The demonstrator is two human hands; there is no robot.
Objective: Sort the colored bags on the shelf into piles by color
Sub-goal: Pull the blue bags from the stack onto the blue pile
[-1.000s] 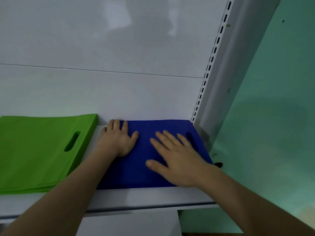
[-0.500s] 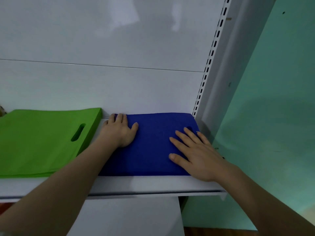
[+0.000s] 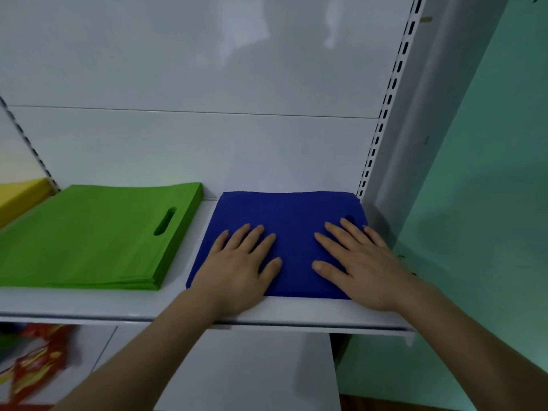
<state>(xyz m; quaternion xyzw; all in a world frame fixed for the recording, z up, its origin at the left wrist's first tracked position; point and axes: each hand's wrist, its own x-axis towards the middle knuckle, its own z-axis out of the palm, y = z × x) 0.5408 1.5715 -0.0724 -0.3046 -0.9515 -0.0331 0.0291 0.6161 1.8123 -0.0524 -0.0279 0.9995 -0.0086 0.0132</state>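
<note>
Both hands are flat on the blue pile [image 3: 284, 232] — our left hand [image 3: 240, 262] spread on its near left part, our right hand [image 3: 360, 262] spread on its near right part, fingers straight, pressing down and gripping nothing. That blue pile sits on the shelf [image 3: 296, 314], hard against the slotted upright [image 3: 382, 114] at the shelf's right end. Left of the blue pile, with a strip of bare shelf between, lies the green pile [image 3: 89, 235], its handle slot facing the blue. Beyond the green we catch a yellow pile [image 3: 20, 194] at the edge of view. So three colours stand apart already; we judge the sorting nearly done, with only squaring-up left, though the rest of the shelf is out of sight. Against a second ago, our left hand has slid from the blue pile's far left corner toward its near edge, and our right hand has shifted toward the right edge.
</note>
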